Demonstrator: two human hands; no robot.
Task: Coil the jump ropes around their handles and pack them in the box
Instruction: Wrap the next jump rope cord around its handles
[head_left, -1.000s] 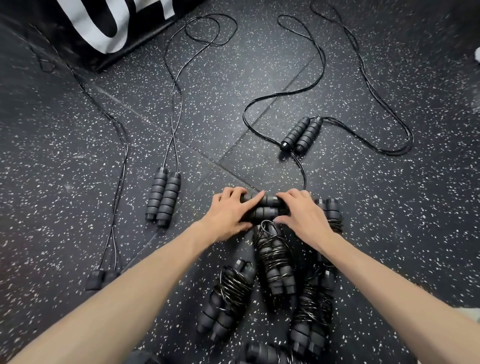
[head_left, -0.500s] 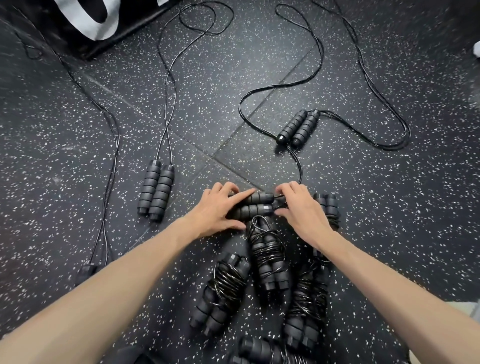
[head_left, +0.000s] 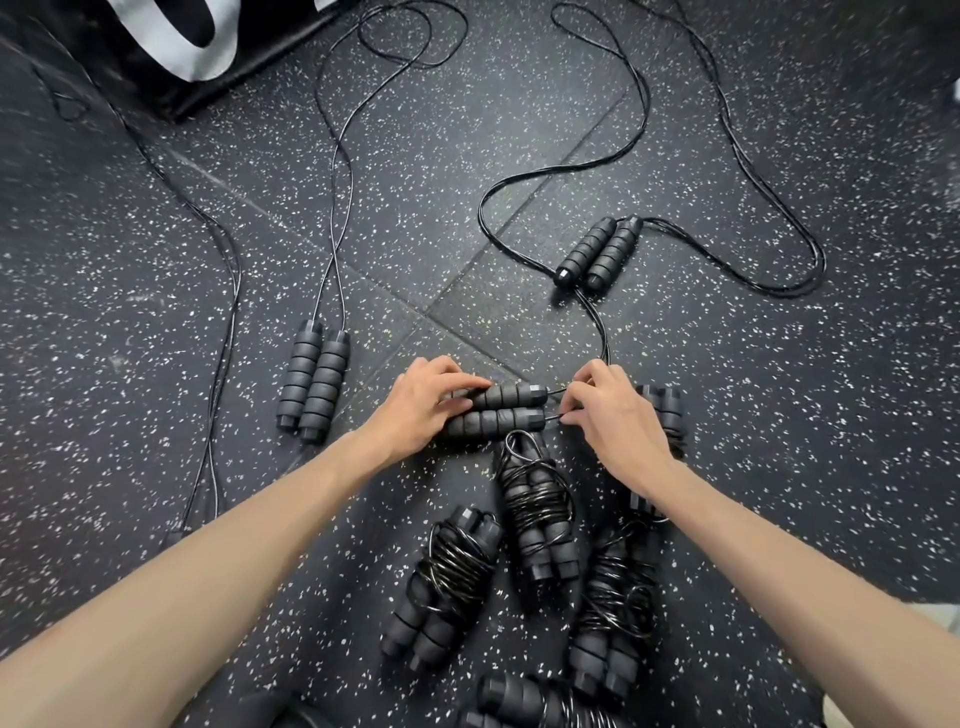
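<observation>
Left hand gripping paired handles lying crosswise, right hand pinching their cord

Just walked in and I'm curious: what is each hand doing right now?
Left hand: holds the pair of handles together on the floor.
Right hand: pinches the rope at the handle ends.

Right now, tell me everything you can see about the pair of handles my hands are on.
The pair of handles is black, ribbed and foam-like, with hard faceted end caps. They lie side by side, crosswise on the speckled floor, not yet coiled. The left hand grips their left end; the right hand pinches the thin black cord leaving the caps. A coiled rope bundle sits right below.
</observation>
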